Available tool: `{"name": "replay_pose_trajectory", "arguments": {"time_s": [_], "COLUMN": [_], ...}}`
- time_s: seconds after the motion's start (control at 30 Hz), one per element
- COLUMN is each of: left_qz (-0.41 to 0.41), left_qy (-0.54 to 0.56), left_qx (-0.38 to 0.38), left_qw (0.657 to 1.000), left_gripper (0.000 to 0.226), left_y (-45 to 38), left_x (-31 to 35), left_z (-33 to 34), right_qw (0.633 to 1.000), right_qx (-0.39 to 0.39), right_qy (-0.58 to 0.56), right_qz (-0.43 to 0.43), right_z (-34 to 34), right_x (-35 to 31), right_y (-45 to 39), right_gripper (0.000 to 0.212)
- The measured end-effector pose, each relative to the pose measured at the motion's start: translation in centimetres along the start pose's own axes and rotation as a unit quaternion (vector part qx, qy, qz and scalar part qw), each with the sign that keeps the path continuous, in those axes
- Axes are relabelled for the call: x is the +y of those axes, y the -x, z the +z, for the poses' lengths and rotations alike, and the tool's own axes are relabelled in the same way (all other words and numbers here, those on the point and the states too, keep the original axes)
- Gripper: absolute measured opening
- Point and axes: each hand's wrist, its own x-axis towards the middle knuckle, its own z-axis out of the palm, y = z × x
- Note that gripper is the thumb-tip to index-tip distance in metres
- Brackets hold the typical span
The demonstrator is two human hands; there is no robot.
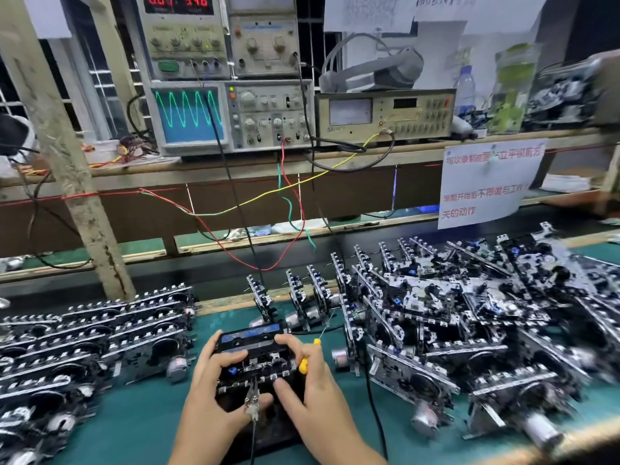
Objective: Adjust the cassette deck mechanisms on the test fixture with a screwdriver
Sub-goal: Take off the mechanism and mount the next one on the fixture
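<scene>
A cassette deck mechanism (258, 364) with a black and blue cassette (250, 335) in it sits on the dark test fixture (268, 427) at the bench's front middle. My left hand (214, 384) grips the mechanism's left side, thumb on top and fingers curled round its edge. My right hand (308, 380) holds its right side, index finger on the cassette and thumb on the front edge. A yellow-handled screwdriver (308, 355) is tucked between my right fingers, its thin shaft pointing up and away. A clip with a wire (252, 402) hangs on the mechanism's front.
Stacked deck mechanisms (90, 340) fill the left; a larger pile (469, 317) crowds the right. Several stand upright behind (302, 297). An oscilloscope (188, 115) showing a green sine wave and meters (385, 112) stand on the shelf. Red, green, yellow and black wires (292, 209) hang down.
</scene>
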Motion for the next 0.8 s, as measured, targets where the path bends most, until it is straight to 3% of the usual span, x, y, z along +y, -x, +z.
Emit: {"name": "replay_pose_trajectory", "arguments": {"time_s": [0.37, 0.8], "left_qz": [0.003, 0.002], "left_qy": [0.004, 0.003], "left_qx": [0.004, 0.007], "left_qw": [1.0, 1.0], "left_gripper": [0.069, 0.076], "left_y": [-0.07, 0.02], "left_x": [-0.4, -0.33], "left_z": [0.11, 0.08], "right_qw": [1.0, 1.0], "right_qx": [-0.001, 0.007], "right_qy": [0.01, 0.014], "right_qz": [-0.006, -0.023], "right_z": [-0.05, 0.22], "right_x": [-0.14, 0.13], "right_y": [0.09, 0.14], "right_gripper": [0.041, 0.037]}}
